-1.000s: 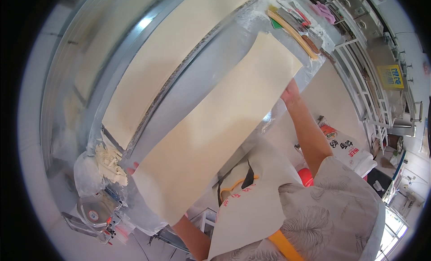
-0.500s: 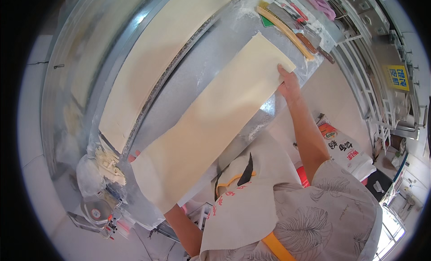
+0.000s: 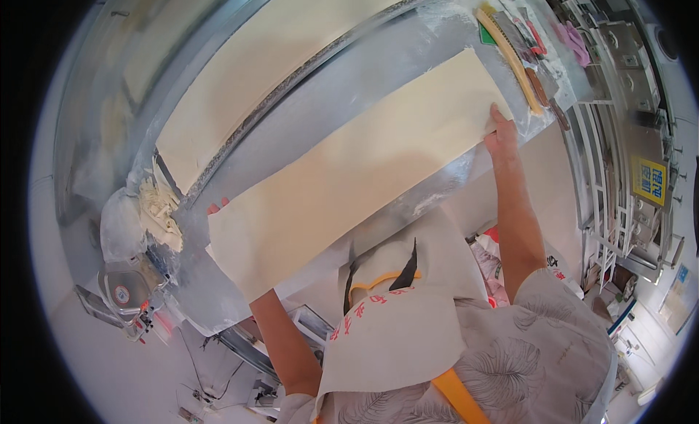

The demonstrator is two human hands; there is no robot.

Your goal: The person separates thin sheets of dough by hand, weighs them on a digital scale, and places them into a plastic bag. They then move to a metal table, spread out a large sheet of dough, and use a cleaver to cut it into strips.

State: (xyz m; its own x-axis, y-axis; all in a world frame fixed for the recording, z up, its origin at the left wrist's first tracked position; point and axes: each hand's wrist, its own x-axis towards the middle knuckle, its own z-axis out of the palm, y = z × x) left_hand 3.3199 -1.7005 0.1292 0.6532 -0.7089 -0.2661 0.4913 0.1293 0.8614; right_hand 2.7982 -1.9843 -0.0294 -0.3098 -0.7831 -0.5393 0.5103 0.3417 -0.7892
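Observation:
A long pale sheet of dough [image 3: 364, 162] stretches across the grey work table, held between my two hands. My left hand [image 3: 218, 205] is under the sheet's left end; only its fingertips show past the far edge, the rest being covered by the dough. At the right end, my right hand [image 3: 501, 130] grips the near corner, thumb on top and the other fingers beneath. Behind a raised speckled ledge lies another long layer of dough [image 3: 240, 81].
Dough scraps [image 3: 159, 209] are heaped at the table's left end, beside a clear plastic bag [image 3: 122, 227]. A curved wooden-backed brush [image 3: 513, 60] and several handled tools lie at the far right. A white metal rack [image 3: 601, 176] stands beyond the table's right end.
The view has turned, so the sheet lies flatter across the picture. Its left end looks less draped over my left arm and more spread out. Both hands keep their hold.

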